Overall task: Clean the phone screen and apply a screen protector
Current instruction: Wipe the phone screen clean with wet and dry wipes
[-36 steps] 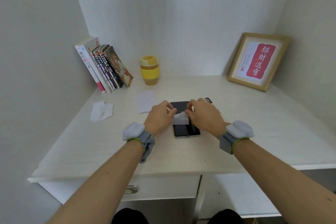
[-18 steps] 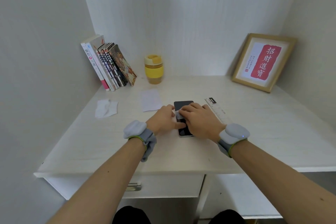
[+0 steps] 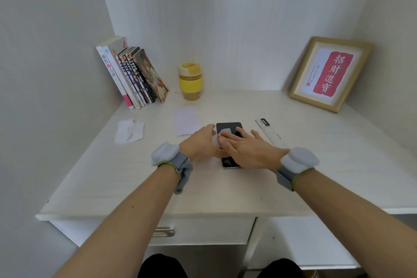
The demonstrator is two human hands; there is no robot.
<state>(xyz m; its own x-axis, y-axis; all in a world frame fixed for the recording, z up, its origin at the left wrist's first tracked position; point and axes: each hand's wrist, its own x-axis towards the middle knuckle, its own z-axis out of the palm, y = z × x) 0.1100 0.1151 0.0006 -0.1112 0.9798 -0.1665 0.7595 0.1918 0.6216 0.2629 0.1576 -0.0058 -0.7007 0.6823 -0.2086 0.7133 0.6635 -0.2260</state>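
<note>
A black phone (image 3: 229,127) lies screen up on the white desk (image 3: 225,187). My right hand (image 3: 246,149) lies flat across the screen, fingers stretched out, pressing a small white wipe (image 3: 222,134) onto the glass. My left hand (image 3: 199,144) rests on the desk at the phone's left edge, fingers curled against it. Most of the phone's middle is hidden under my right hand. A white sheet (image 3: 186,121) lies just left of the phone.
A crumpled white wipe (image 3: 129,131) lies at the left. A clear ruler (image 3: 269,132) sits right of the phone. Books (image 3: 133,74) lean on the left wall, a yellow cup (image 3: 190,81) stands behind, a framed picture (image 3: 329,73) leans at the right.
My right hand went from pinching the wipe with the left hand to lying flat on the screen and sliding the wipe toward the phone's far end. The ruler came into view.
</note>
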